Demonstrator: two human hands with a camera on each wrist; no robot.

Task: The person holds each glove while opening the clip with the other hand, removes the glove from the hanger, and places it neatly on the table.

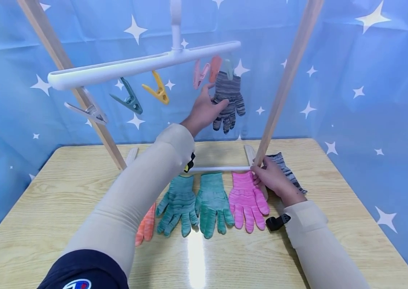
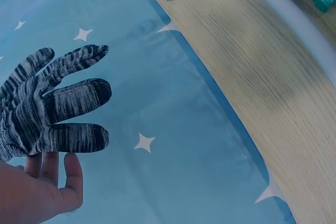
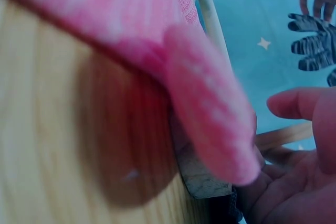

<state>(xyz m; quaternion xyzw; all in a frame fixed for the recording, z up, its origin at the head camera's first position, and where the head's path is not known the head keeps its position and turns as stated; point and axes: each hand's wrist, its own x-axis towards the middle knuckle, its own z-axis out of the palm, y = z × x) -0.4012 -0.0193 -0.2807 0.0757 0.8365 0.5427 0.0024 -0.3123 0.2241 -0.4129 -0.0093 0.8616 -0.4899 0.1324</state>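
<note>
A grey-and-black striped glove (image 1: 227, 98) hangs fingers down from a pale green clothespin (image 1: 229, 69) on the white bar (image 1: 146, 62). My left hand (image 1: 205, 108) is at this glove's left side, thumb across its edge. In the left wrist view, fingers (image 2: 50, 169) reach partly behind the striped glove (image 2: 58, 108), loosely bent. Low at the right, my right hand (image 1: 274, 176) holds the foot of the wooden post (image 1: 283, 96). Beside it lie a pink glove (image 1: 248, 200) and another striped glove (image 1: 285, 170), partly hidden by the hand.
Two green gloves (image 1: 214, 204) and a partly covered orange glove (image 1: 145, 226) lie on the wooden table (image 1: 63, 200). Clear, dark green, yellow (image 1: 158, 88), pink and orange clothespins hang along the bar. A second post (image 1: 56, 48) slants at the left. Starry blue cloth (image 1: 370, 100) surrounds the table.
</note>
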